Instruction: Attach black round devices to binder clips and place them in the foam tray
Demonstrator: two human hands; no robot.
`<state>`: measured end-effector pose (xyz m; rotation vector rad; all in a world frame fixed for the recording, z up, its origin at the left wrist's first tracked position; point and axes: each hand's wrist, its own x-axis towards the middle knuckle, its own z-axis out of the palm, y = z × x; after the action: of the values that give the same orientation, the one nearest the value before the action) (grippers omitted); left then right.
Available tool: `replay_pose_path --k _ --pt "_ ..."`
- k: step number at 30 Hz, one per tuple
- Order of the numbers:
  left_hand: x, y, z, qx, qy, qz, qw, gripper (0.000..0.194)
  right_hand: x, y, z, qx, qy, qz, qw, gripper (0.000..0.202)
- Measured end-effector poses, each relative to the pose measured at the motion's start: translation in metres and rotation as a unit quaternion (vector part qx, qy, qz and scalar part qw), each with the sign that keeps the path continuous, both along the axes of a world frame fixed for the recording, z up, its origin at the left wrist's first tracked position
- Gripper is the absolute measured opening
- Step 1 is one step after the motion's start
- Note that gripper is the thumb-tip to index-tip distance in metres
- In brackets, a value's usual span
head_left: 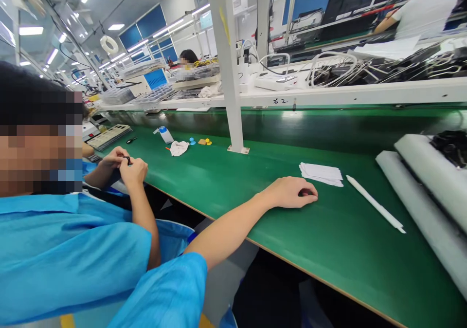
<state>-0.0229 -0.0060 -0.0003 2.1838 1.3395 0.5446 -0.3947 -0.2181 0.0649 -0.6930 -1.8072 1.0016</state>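
A small dark piece lies on the green worktop, tucked under my left hand, whose fingers and thumb curl closed around it. My right hand is out of sight. Just beyond my fingertips sits a stack of white papers, with a white stick beside it; well apart, a co-worker's hands pinch something small.

A small dark object, mostly hidden and perhaps a black part, lies on the green bench mat under the left hand's curled fingers.
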Motion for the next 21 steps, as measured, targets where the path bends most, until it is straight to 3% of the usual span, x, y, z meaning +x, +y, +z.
replay_pose_path --k 5,16,21 --pt "0.001 -0.001 0.002 -0.009 0.001 0.0 1.0 0.019 0.003 0.006 0.0 -0.007 0.048 0.024 0.999 0.059" --pt "0.001 -0.001 0.003 -0.017 0.003 0.007 1.0 0.019 -0.001 0.013 0.004 -0.041 -0.066 -0.029 0.997 0.068" --pt "0.0 -0.002 0.003 -0.015 0.005 0.008 1.0 0.02 -0.005 0.012 0.005 -0.021 0.026 -0.01 0.999 0.066"
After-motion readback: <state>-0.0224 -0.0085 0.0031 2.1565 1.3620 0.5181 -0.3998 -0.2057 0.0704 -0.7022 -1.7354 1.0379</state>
